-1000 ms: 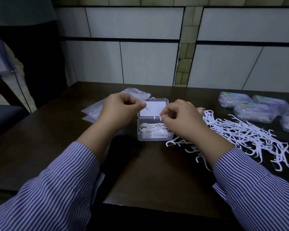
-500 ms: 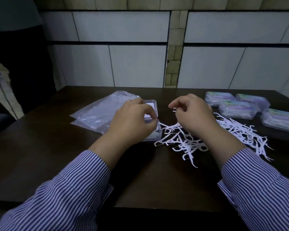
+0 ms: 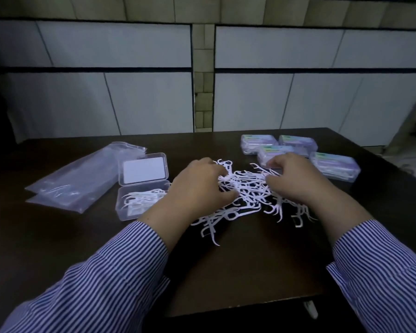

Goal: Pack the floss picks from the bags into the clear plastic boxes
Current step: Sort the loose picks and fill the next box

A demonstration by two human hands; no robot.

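Both hands (image 3: 245, 186) on tangled white floss picks (image 3: 247, 188), open clear box (image 3: 139, 188) beside

Both forearms reach forward in striped sleeves (image 3: 120, 280); the left hand (image 3: 197, 188) lies palm down with fingers curled inward; the right hand (image 3: 296, 181) mirrors it, knuckles up, fingertips bent downward; the hands are apart.

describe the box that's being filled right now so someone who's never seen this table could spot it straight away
Start at the dark table and go to the heap of clear plastic bags on its left side. Right beside them, left of the left hand, sits the open clear box, with a few white floss picks inside. Unlike the four closed boxes at the far right, its lid is flipped open.
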